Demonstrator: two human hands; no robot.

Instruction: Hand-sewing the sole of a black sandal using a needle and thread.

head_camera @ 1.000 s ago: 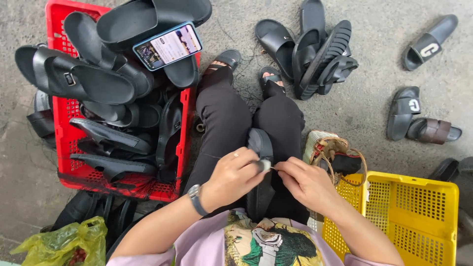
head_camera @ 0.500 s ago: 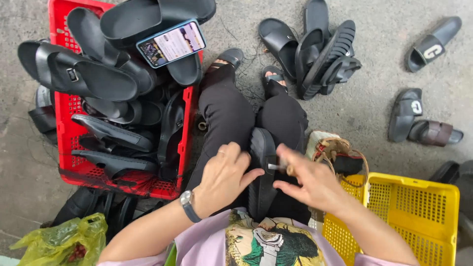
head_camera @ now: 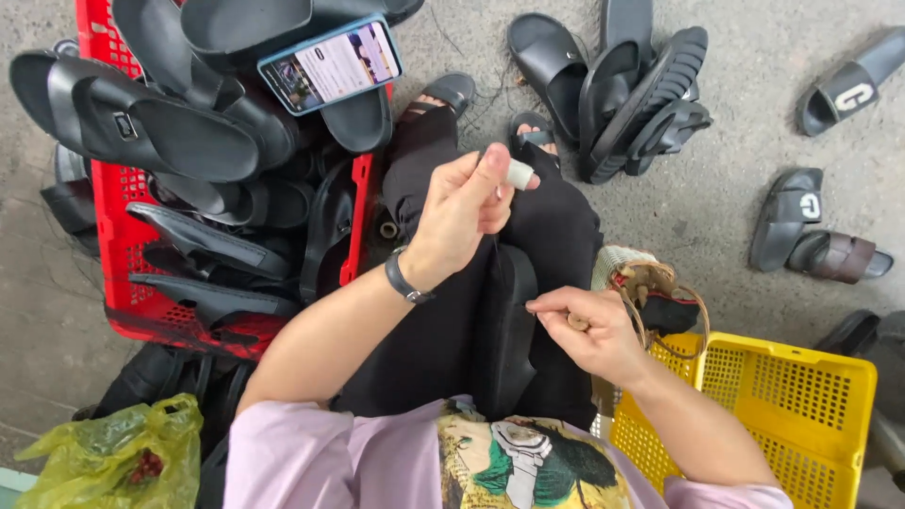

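- There was one red crate (head_camera: 121, 311);
- one yellow basket (head_camera: 801, 415);
- one phone (head_camera: 330, 64);
- one yellow-green plastic bag (head_camera: 104, 452);
- two hands, left (head_camera: 462, 212) and right (head_camera: 589, 330).

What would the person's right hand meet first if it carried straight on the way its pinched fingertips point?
Most likely the black sandal on the lap: the right hand pinches leftward, fingertips already at its edge, though depth is unclear.
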